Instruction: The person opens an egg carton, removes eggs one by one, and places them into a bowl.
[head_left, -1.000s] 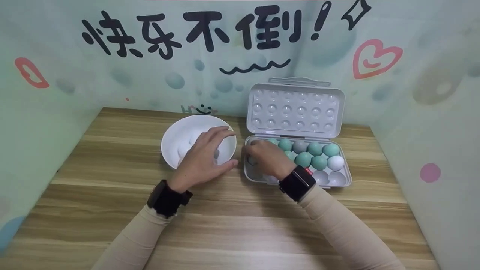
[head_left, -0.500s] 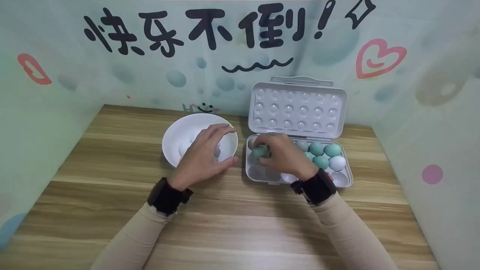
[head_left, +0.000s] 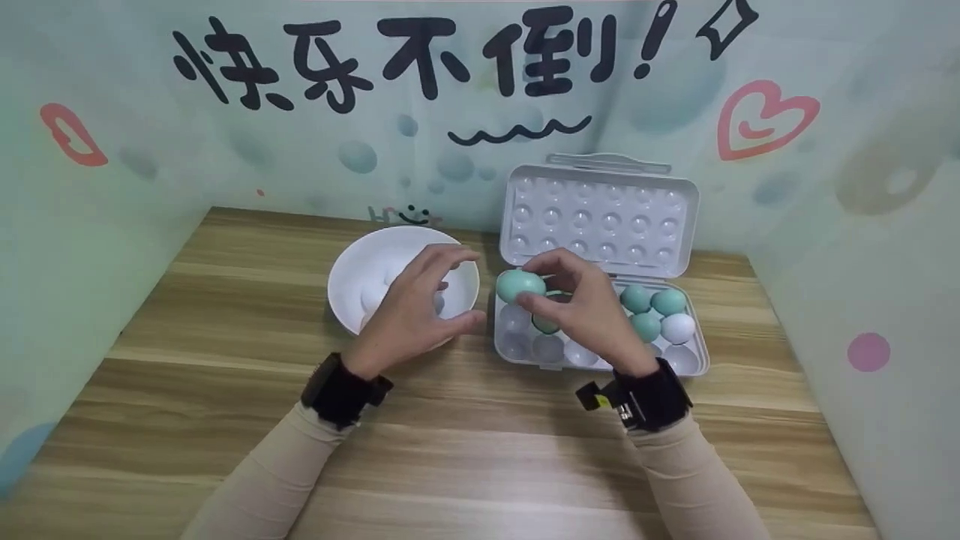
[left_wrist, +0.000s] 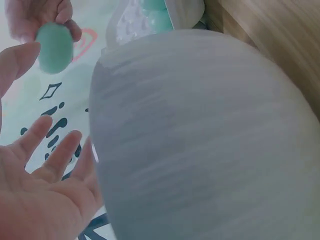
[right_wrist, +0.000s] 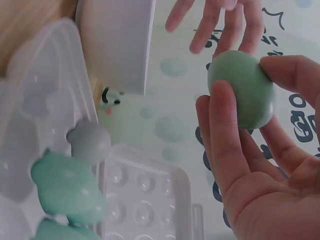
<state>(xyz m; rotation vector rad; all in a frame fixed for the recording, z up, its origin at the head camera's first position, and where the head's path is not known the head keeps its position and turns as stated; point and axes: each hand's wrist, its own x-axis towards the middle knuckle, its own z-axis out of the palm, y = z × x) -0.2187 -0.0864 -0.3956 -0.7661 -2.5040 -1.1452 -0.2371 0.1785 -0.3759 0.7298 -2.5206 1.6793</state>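
Observation:
My right hand (head_left: 585,307) pinches a green egg (head_left: 519,286) between thumb and fingers, above the left end of an egg box (head_left: 513,346). In the right wrist view the fingers curl round the egg (right_wrist: 242,92) from both sides. My left hand (head_left: 409,304) holds nothing; its fingers are spread at the right side of a white bowl (head_left: 349,262), facing the right hand. White eggs (head_left: 373,295) lie in the bowl, partly hidden behind the left hand. Several green eggs (head_left: 668,302) and a white egg (head_left: 678,328) sit in the box's right part.
Hinged up at the back stands the box's dimpled lid (head_left: 600,217). A printed backdrop (head_left: 300,165) rises behind the wooden table (head_left: 450,465). The bowl's side (left_wrist: 200,140) fills much of the left wrist view.
My right hand, first down in the box's left end, has lifted the green egg out of it and turned palm to the left. The left hand stays by the bowl.

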